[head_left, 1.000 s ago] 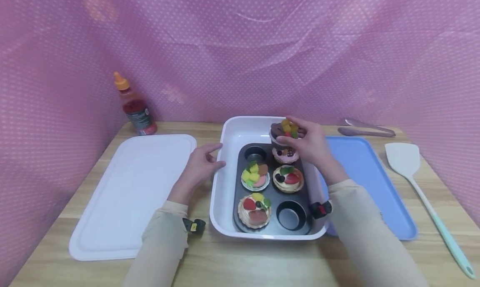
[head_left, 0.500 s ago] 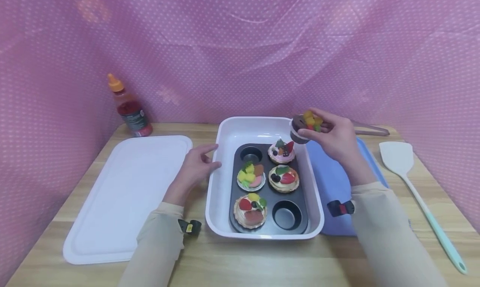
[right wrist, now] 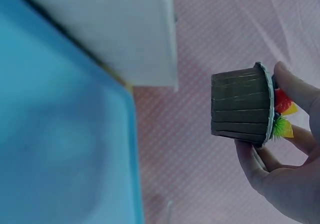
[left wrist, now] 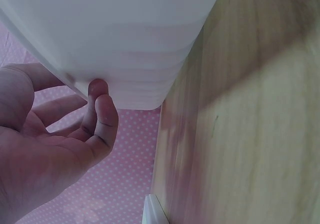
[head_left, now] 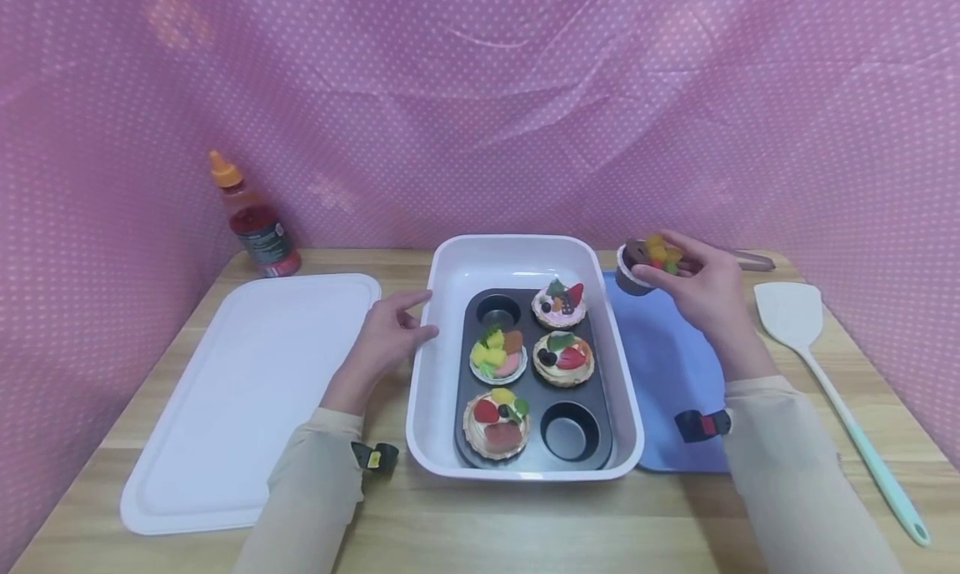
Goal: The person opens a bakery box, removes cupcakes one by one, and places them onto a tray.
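In the head view my right hand (head_left: 701,282) holds a chocolate cupcake (head_left: 636,270) above the blue tray, right of the white tub (head_left: 414,391). The right wrist view shows its pleated brown cup (right wrist: 241,106), tipped sideways there, with thumb and fingers at its rim and fruit topping. My left hand (head_left: 382,341) is at the tub's left wall; thumb and fingers pinch it at the rim, some curled against the outside in the left wrist view. Inside the tub lies a dark muffin pan (head_left: 531,420) bearing several fruit tarts (head_left: 564,359); two of its cups hold nothing.
A white tray (head_left: 247,391) lies to the left, and a blue tray (head_left: 660,374) to the right, partly under my right arm. A sauce bottle (head_left: 262,232) stands back left. Tongs (head_left: 750,260) and a white spatula (head_left: 791,316) lie on the right.
My right hand has lifted the chocolate cupcake from over the pan's back right corner and carried it rightward, past the tub's wall. The left hand has stayed at the tub's left rim.
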`<state>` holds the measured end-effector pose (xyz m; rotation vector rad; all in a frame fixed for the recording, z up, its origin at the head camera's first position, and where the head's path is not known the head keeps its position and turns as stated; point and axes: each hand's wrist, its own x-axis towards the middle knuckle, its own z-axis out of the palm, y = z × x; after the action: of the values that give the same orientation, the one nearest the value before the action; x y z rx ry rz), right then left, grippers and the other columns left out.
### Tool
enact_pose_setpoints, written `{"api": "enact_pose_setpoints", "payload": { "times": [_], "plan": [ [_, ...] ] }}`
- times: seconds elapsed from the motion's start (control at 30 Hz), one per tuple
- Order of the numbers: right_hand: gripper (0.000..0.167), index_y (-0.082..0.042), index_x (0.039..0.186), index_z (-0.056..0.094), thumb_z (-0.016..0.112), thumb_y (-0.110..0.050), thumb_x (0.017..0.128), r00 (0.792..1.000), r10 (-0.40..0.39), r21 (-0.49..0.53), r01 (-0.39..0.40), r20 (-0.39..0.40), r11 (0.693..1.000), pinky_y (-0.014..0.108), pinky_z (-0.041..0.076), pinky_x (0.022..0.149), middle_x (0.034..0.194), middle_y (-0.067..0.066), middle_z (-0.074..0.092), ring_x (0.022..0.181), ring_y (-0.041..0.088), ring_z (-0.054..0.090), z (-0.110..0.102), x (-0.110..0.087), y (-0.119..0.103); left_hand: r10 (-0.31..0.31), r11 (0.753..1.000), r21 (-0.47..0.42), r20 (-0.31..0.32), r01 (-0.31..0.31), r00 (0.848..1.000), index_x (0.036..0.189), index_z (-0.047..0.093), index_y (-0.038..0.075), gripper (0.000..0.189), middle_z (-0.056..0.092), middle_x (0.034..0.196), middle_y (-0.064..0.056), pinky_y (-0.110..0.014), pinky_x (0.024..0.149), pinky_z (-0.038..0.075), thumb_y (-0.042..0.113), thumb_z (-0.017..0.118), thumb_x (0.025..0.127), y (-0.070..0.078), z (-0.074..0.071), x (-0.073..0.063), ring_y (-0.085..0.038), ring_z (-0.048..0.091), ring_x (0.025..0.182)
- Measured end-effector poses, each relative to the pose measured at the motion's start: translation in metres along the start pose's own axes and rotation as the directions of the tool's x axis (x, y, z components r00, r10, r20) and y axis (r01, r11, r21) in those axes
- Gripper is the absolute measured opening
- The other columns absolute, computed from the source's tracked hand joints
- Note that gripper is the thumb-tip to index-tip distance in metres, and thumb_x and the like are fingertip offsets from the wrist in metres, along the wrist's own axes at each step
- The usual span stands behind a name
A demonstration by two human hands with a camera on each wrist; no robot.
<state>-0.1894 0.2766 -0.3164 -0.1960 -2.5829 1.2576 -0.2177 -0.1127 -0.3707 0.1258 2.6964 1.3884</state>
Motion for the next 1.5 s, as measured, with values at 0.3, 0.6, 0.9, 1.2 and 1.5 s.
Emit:
{"api": "enact_pose_setpoints", "payload": {
  "times": [0.3, 0.6, 0.9, 1.2, 1.5],
  "plan": [
    [0.073, -0.012, 0.151, 0.047, 0.076, -0.040, 0.089, 0.999, 0.041, -0.090, -0.041, -0.008, 0.995, 0.033, 0.047, 0.087, 0.149, 0.023, 0.051, 0.116, 0.034, 0.054, 0.014, 0.014, 0.030, 0.011, 1.000, -0.001, -0.007, -0.011, 1.000, 0.148, 0.052, 0.014, 0.058, 0.061, 0.121, -0.014, -0.029, 0.073, 0.056, 0.013, 0.071, 0.093, -0.001, 0.000, 0.000, -0.025, 0.062, 0.095],
    [0.074, -0.012, 0.151, 0.047, 0.077, -0.036, 0.089, 0.997, 0.074, -0.080, -0.075, -0.011, 0.994, 0.037, 0.050, 0.089, 0.151, 0.023, 0.048, 0.123, 0.039, 0.055, 0.027, 0.022, 0.051, 0.020, 1.000, -0.024, -0.007, -0.020, 1.000, 0.147, 0.053, 0.013, 0.058, 0.061, 0.123, -0.014, -0.029, 0.074, 0.056, 0.011, 0.071, 0.092, 0.000, 0.004, 0.001, -0.025, 0.062, 0.095],
    [0.077, -0.012, 0.154, 0.041, 0.077, -0.034, 0.090, 0.994, 0.107, -0.065, -0.107, 0.010, 0.992, 0.055, 0.044, 0.110, 0.155, 0.023, 0.042, 0.135, 0.045, 0.048, 0.037, 0.031, 0.059, 0.019, 1.000, -0.005, -0.013, -0.019, 1.000, 0.146, 0.054, 0.015, 0.057, 0.061, 0.122, -0.012, -0.029, 0.074, 0.055, 0.013, 0.072, 0.092, 0.002, 0.005, 0.001, -0.024, 0.062, 0.094],
    [0.076, -0.011, 0.154, 0.040, 0.076, -0.034, 0.091, 0.994, 0.113, -0.078, -0.112, 0.009, 0.991, 0.055, 0.042, 0.111, 0.154, 0.026, 0.043, 0.135, 0.045, 0.049, 0.043, 0.033, 0.063, 0.015, 1.000, 0.000, -0.016, -0.015, 1.000, 0.146, 0.054, 0.015, 0.057, 0.062, 0.120, -0.013, -0.030, 0.075, 0.056, 0.013, 0.072, 0.092, 0.001, 0.003, 0.001, -0.025, 0.063, 0.094],
    [0.076, -0.011, 0.155, 0.039, 0.074, -0.034, 0.092, 0.992, 0.125, -0.073, -0.124, 0.012, 0.990, 0.055, 0.041, 0.112, 0.155, 0.026, 0.041, 0.137, 0.045, 0.047, 0.048, 0.034, 0.064, 0.000, 1.000, -0.003, -0.019, 0.000, 1.000, 0.146, 0.054, 0.016, 0.057, 0.062, 0.119, -0.013, -0.030, 0.074, 0.056, 0.014, 0.072, 0.092, 0.000, 0.001, 0.001, -0.025, 0.063, 0.094]
  ]
}}
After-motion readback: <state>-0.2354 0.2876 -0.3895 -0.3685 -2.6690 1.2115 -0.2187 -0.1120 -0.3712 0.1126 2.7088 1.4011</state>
